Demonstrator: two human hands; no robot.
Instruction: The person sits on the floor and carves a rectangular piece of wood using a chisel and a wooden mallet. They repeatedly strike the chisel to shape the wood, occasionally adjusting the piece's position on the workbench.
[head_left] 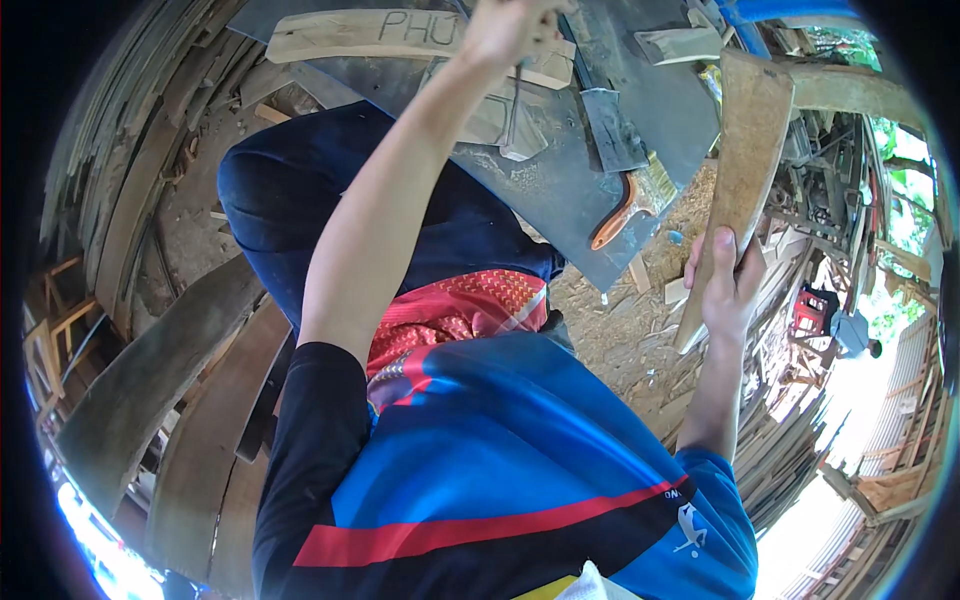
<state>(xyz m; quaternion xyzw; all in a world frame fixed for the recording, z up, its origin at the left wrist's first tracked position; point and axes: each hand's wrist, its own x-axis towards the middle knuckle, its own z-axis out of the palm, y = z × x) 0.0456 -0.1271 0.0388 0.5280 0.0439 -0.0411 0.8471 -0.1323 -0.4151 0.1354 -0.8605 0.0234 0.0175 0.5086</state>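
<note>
My left hand (515, 28) is at the top edge with curled fingers over the dark work surface (545, 200); what they grip is unclear. A thin dark rod (517, 105) shows just below it, near a marked pale board (330, 38) and a smaller wooden piece (520, 138). My right hand (725, 280) grips a long tapered wooden board (750, 120), held upright in the picture at the right of the surface. An orange-handled tool (615, 218) and a dark flat block (612, 128) lie on the surface.
Stacked planks (110, 140) line the left side, and wide planks (200, 430) lie at lower left. Wood scraps (640, 340) cover the ground. At the far right are a red plastic chair (808, 315) and what looks like a person (850, 335), with more timber (760, 470) below.
</note>
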